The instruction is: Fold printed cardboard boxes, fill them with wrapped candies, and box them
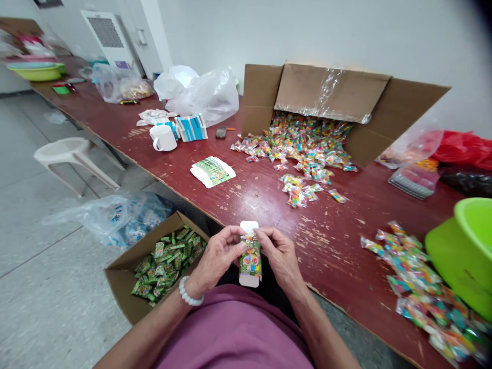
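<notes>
A small green patterned carton [251, 259] with white end flaps is held upright above my lap, near the table's front edge. My left hand [220, 256] grips its left side with thumb and fingers. On its right, my right hand [280, 255] pinches the upper corner near the top flap. Both the top and bottom flaps stick out. Ahead on the red table [261, 202] lies a stack of flat green-and-white cartons [213, 171]. Small wrapped candies [298, 189] lie loose beyond my right hand.
A large cardboard box [334, 92] spills candies at the back. Down left, another box [130, 297] holds small green packs. A white mug [163, 138] stands back left; a green basin [457, 256] and more candies [418, 287] are at right. A white stool [73, 154] stands left.
</notes>
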Demonstrator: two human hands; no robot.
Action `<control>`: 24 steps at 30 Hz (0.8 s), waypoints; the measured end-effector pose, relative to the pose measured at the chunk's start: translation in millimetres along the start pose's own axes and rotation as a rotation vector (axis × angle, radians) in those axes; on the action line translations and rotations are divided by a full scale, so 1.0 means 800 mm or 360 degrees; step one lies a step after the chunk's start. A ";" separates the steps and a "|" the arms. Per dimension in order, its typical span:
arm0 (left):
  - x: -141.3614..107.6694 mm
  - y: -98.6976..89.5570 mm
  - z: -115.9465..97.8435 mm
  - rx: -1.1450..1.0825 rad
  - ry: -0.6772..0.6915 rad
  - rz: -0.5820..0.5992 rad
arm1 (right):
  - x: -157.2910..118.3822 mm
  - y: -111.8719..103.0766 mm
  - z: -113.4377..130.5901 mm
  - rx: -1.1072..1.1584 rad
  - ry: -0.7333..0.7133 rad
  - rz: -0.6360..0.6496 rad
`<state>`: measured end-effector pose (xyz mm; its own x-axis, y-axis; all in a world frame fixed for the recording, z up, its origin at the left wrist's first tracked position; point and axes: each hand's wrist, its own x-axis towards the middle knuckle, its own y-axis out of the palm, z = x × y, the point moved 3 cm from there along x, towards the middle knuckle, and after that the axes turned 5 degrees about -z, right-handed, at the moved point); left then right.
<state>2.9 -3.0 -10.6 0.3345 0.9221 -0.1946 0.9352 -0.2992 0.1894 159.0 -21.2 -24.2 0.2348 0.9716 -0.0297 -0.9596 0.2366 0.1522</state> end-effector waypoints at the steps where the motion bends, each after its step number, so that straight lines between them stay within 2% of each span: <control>1: 0.000 0.000 -0.001 0.0016 -0.0010 0.0004 | 0.002 -0.002 0.001 0.0008 0.0047 0.0037; 6: 0.001 0.004 -0.011 0.0250 0.0116 -0.0004 | 0.011 -0.009 0.010 0.0202 0.0185 0.0121; 9: 0.000 0.005 -0.014 0.0163 0.0123 -0.0020 | 0.009 -0.010 0.009 0.0112 0.0157 0.0252; 11: -0.001 0.006 -0.010 -0.0042 -0.0010 0.0001 | 0.007 -0.013 0.008 0.0036 0.0098 0.0227; 14: -0.006 0.013 0.004 -0.0338 -0.0366 0.0259 | 0.005 -0.015 0.010 -0.0076 -0.0014 0.0142; 16: -0.009 0.018 0.013 -0.0440 -0.0580 0.0358 | 0.004 -0.013 0.019 -0.0251 -0.0161 0.0168; 19: -0.009 0.020 0.018 -0.0426 -0.0656 0.0214 | 0.003 -0.010 0.037 -0.0470 -0.0346 0.0253; 24: -0.012 0.030 0.001 -0.0258 -0.0491 0.0092 | 0.000 -0.008 0.055 -0.0534 -0.0293 0.0234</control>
<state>22.2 -19.1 -5.1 0.4290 0.7799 -0.4558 0.8912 -0.2831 0.3544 171.6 -23.3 18.4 0.0857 0.9849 0.1504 -0.9752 0.1138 -0.1900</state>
